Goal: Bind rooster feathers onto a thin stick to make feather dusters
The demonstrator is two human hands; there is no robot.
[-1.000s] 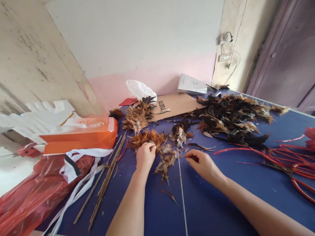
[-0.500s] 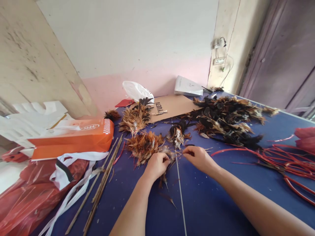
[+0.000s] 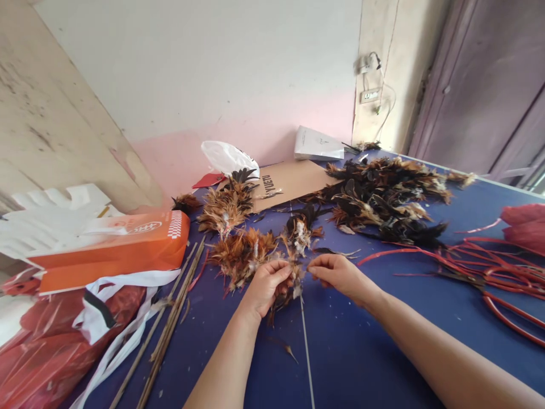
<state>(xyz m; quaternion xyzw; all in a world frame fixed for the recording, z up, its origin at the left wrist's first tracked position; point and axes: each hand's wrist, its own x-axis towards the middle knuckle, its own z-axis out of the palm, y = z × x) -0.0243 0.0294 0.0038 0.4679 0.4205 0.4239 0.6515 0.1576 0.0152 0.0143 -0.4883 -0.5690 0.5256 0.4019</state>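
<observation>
1. Head view, centre: the left hand [image 3: 269, 284], fingers curled nearly closed, pinches wispy tan-brown feathers [image 3: 297, 279].
2. Just right of centre: the right hand [image 3: 339, 276], fingertips nearly meeting; any hold is unclear.
3. A light pinch should avoid crushing them.

The brown cardboard [image 3: 304, 175] reads "YUE", ending unclear; print [image 3: 145, 228] on the orange bag [image 3: 110, 258] is illegible.

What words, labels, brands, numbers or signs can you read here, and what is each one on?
"YUE", sideways in dark capitals, on the brown cardboard; the rest of that word is unclear.
Orange bag: an oval logo and fainter print, too blurred to read.
White box: small print, too small to read.
White plastic bag: dark marks at its edge, unreadable.
I can make out no numbers.
</observation>
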